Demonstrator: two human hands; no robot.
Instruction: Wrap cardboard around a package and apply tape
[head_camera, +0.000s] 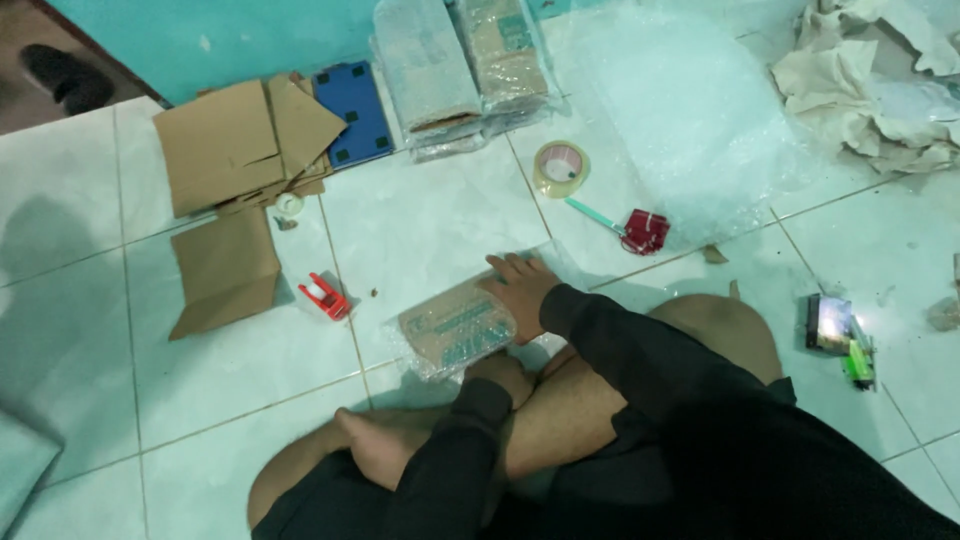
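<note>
Down on the tiled floor (420, 230), cross-legged, with a small cardboard box in bubble wrap (455, 330) lying just in front of my shins. My right hand (518, 285) lies flat on its upper right corner, fingers spread, pressing the wrap down and not closed around anything. My left hand (497, 368) is at the near edge of the box, partly hidden behind it; I cannot tell whether it pinches the wrap or only rests there.

Step in hand, as I judge it: holding the wrap tight around the box so it keeps its folds. The next move would call for something to fix the loose edge while one hand keeps pressure on.

Around me: a red tape dispenser (326, 296) just left of the box, a roll of clear tape (560, 167) further up, scissors with red handles (638, 229) beside a big sheet of bubble wrap (680, 110). Flat cardboard pieces (235, 150) lie to the far left, two wrapped parcels (465, 60) by the wall, crumpled paper (880, 90) at the far right.
</note>
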